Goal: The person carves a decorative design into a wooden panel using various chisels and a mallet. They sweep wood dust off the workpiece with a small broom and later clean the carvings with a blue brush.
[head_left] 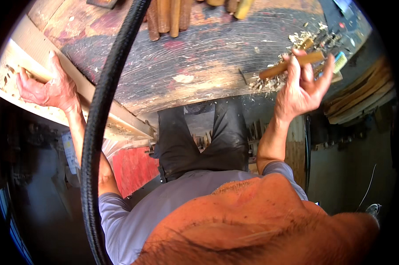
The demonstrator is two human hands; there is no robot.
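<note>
Scratched workbench beneath wooden handle

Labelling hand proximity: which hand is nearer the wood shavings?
Right. The right hand is right beside the wood shavings, holding a wooden stick; the left hand is far off at the bench's left side, by the pale wooden beam.

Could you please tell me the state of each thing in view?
Right hand: curled, holding brown stick
Brown stick: held, slanted
Left hand: open, at pale beam
Pale beam: dark marks on one face
Wooden handles: lying side by side
Wood shavings: loose, scattered
Bench: scratched, stained
Black cable: gently curved
</note>
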